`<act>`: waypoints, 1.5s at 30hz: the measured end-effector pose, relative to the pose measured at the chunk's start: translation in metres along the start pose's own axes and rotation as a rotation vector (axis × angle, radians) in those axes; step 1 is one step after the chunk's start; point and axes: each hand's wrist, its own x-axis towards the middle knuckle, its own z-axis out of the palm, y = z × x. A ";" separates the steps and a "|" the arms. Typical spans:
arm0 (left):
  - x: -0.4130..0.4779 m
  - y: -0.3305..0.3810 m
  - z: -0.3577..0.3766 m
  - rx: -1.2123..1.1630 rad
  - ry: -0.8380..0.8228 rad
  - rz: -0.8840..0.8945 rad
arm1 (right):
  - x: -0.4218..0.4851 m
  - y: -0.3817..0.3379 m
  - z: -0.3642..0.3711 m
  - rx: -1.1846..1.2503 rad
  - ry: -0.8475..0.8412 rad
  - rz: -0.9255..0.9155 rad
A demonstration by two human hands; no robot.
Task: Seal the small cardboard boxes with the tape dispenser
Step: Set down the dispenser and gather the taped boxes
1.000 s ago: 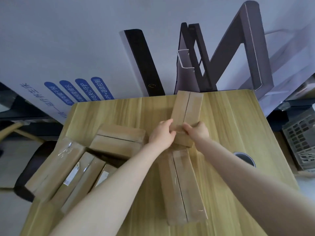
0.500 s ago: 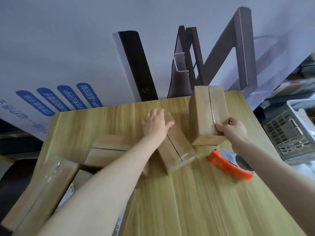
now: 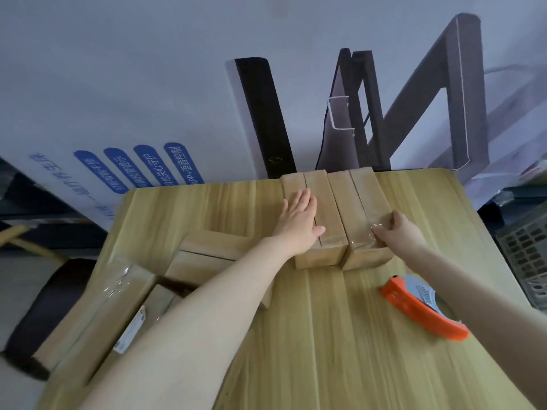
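Observation:
Two long cardboard boxes lie side by side at the far middle of the wooden table, their near ends shiny with clear tape. My left hand lies flat with straight fingers on top of the left box. My right hand grips the near right corner of the right box, fingers curled over its top and side. An orange and grey tape dispenser lies on the table to the right, under my right forearm, untouched.
Several more cardboard boxes are piled at the table's left side, some hanging over the edge. A dark chair stands lower left. A grey crate sits off the right edge. Dark panels lean on the wall behind.
The left box was angled across the table and now lies straight against the right box. My left hand slid it over and rests flat on it. The right hand stays on its box.

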 end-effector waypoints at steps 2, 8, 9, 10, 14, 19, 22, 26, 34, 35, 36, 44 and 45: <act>-0.022 -0.002 -0.002 -0.114 0.084 -0.037 | -0.009 -0.012 0.000 -0.228 0.161 -0.153; -0.133 -0.060 -0.035 -0.283 0.388 -0.309 | -0.092 -0.092 0.072 -0.299 -0.019 -0.884; -0.153 -0.074 -0.044 -0.273 0.409 -0.349 | -0.102 -0.104 0.092 -0.351 -0.124 -1.000; -0.174 -0.087 -0.051 -0.258 0.423 -0.390 | -0.109 -0.114 0.112 -0.423 -0.234 -1.110; -0.243 -0.124 -0.063 -0.191 0.408 -0.492 | -0.116 -0.130 0.170 -0.786 -0.287 -1.223; -0.289 -0.170 -0.048 -0.115 0.336 -0.647 | -0.115 -0.150 0.169 -0.688 -0.029 -0.749; -0.301 -0.204 -0.041 -0.002 0.194 -0.774 | -0.147 -0.141 0.166 -0.533 -0.049 -0.848; -0.310 -0.228 -0.025 0.135 0.062 -0.779 | -0.222 -0.096 0.181 -0.698 -0.672 -1.062; -0.293 -0.253 -0.038 0.107 0.143 -0.794 | -0.157 -0.152 0.202 -0.839 -0.230 -1.058; -0.292 -0.250 -0.035 0.120 0.138 -0.762 | -0.153 -0.151 0.200 -0.822 -0.206 -1.046; -0.291 -0.246 -0.028 0.133 0.134 -0.735 | -0.152 -0.148 0.196 -0.774 -0.175 -1.010; -0.239 -0.215 -0.005 0.197 0.272 -0.732 | -0.115 -0.098 0.137 -0.710 0.058 -0.334; -0.225 -0.213 -0.008 0.185 0.283 -0.735 | -0.111 -0.097 0.141 -0.728 0.027 -0.295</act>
